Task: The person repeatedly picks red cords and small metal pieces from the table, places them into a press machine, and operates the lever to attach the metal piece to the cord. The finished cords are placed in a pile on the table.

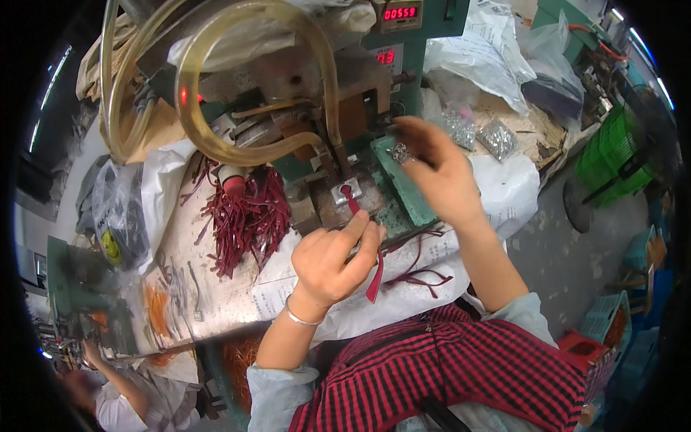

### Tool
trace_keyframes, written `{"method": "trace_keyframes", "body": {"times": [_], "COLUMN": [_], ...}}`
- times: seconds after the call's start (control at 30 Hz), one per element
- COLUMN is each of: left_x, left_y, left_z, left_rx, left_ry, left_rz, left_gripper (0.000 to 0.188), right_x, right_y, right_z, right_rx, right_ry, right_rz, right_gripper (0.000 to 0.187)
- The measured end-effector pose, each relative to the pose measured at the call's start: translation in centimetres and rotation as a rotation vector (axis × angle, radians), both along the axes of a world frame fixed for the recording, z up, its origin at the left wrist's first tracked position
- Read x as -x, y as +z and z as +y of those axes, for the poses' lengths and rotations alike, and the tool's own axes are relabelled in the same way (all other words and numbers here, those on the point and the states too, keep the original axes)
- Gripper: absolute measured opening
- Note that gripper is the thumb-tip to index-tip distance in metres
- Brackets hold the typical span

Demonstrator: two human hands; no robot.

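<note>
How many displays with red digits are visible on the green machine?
2: the upper display near the picture's top edge, the lower display just below it. Others may be hidden.

A workshop: a green machine (414, 90) (red displays (400, 13) lit), strips (253, 216) heaped to its left, crates (606, 150) to its right.

On the far side of the bench (224, 306) we see a crumpled white plastic bag (479, 54). To the right of the bench we find green crates (612, 155), a teal basket (609, 320) and a red bin (580, 346). By the bench's near left corner we notice a co-worker (144, 403); on its left end, orange strands (156, 309).
</note>
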State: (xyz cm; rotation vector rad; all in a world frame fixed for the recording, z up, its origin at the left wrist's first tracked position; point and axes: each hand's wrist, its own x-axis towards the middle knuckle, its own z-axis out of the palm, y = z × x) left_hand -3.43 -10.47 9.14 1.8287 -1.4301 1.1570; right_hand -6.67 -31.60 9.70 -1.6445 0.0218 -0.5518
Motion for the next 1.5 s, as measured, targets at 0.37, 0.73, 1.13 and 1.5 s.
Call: {"method": "trace_keyframes", "body": {"times": [0.37, 0.73, 1.13, 1.5], "left_x": [-0.3, 7.5, -17.7, -9.1], "left_y": [-0.6, 0.6, -10.3, -5.0], "left_z": [0.1, 9.6, 15.7, 16.8], "left_rx": [0.007, -0.014, -0.498, 0.001], "left_ry": [-0.030, 0.406, 0.892, 0.713], "left_rz": [0.029, 0.302, 0.309, 0.599], "left_gripper": [0.023, 0.022, 0.017, 0.021], "right_x": [4.0, 4.9, 1.7, 4.2], "right_y": [-8.3, -10.2, -8.0, -3.8], "right_z": [-5.5, -4.8, -2.9, -0.8], "right_rx": [0.758, 0.690, 0.606, 0.321], "right_ry": [-0.406, -0.543, -0.498, -0.283], "right_rz": [0.366, 0.201, 0.019, -0.004], "right_gripper": [0.018, 0.014, 0.015, 0.017]}}
